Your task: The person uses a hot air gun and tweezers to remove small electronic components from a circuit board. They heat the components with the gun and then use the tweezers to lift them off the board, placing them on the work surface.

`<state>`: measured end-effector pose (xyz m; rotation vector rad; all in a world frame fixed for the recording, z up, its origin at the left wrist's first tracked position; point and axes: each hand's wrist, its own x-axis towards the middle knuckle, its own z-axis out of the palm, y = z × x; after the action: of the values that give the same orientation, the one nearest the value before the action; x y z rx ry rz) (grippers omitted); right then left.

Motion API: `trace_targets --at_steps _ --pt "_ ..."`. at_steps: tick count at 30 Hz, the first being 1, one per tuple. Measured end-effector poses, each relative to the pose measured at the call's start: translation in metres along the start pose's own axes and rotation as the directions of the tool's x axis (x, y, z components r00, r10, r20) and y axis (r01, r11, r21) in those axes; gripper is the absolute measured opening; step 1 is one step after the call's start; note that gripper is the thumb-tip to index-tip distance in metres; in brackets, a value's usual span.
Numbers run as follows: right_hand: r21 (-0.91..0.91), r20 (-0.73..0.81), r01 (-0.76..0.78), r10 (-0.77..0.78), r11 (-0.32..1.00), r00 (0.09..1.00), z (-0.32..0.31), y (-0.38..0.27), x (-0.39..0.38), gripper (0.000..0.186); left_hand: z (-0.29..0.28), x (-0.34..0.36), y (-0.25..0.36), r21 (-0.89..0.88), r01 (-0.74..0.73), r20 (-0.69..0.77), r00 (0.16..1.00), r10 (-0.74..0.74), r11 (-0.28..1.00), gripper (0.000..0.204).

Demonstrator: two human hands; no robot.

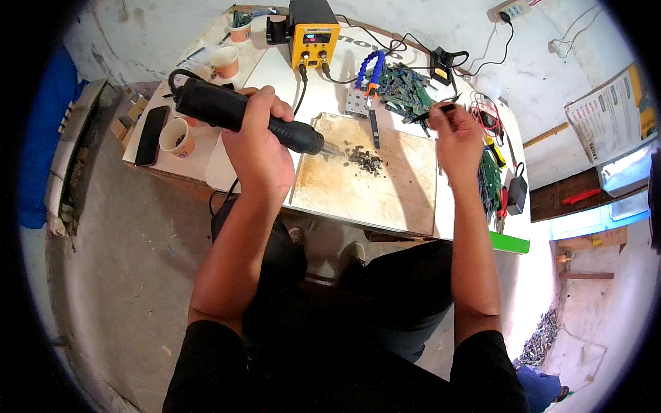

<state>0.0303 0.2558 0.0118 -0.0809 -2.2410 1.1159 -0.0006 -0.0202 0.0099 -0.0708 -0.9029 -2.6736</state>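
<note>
My left hand (258, 127) is wrapped round a black hot air gun (224, 110). Its metal nozzle (330, 148) points right, just above a stained, pale square board (372, 203). Beside the nozzle tip, small dark chips (365, 160) lie in a loose heap on that board. My right hand (454, 134) is closed in a pinch at the right edge of the pile of green circuit board strips (403, 93). A slim dark thing shows at its fingertips, too small to name. A slim black tool (374, 129) rests over the board's far edge, by a small metal block (356, 103) with a blue jointed hose (372, 65).
A yellow and black hot air station (315, 41) with a lit display stands at the back. Paper cups (177, 138) and a black phone (151, 135) line the left side. On the right are more green boards (490, 179), red-handled pliers (502, 206) and cables.
</note>
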Motion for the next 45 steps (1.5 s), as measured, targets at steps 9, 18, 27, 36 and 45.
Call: trace_targets --at_steps 9,18,27,36,45 --pt "-0.059 0.114 -0.173 0.178 0.983 0.977 0.052 0.039 0.002 0.016 -0.002 0.003 -0.005 -0.037 0.031 -0.029 0.999 -0.032 0.999 0.016" --pt "-0.307 -0.118 0.134 -0.178 0.942 0.977 0.034 0.031 0.022 0.013 -0.005 0.006 -0.002 -0.052 0.072 -0.028 0.997 -0.073 0.996 0.015" --pt "-0.247 -0.171 -0.118 0.077 0.962 0.982 -0.073 0.047 -0.037 0.017 -0.004 0.005 -0.003 -0.057 0.099 0.004 0.995 -0.099 0.993 0.017" --pt "0.12 -0.33 -0.333 0.354 0.935 0.875 -0.202 0.08 -0.093 0.019 0.005 0.0 -0.013 -0.065 0.139 0.017 0.99 -0.138 0.988 0.016" --pt "-0.577 -0.09 -0.366 0.388 0.73 0.917 -0.201 0.103 -0.065 0.026 -0.004 0.003 -0.019 0.1 0.009 0.066 0.998 -0.016 0.995 0.014"
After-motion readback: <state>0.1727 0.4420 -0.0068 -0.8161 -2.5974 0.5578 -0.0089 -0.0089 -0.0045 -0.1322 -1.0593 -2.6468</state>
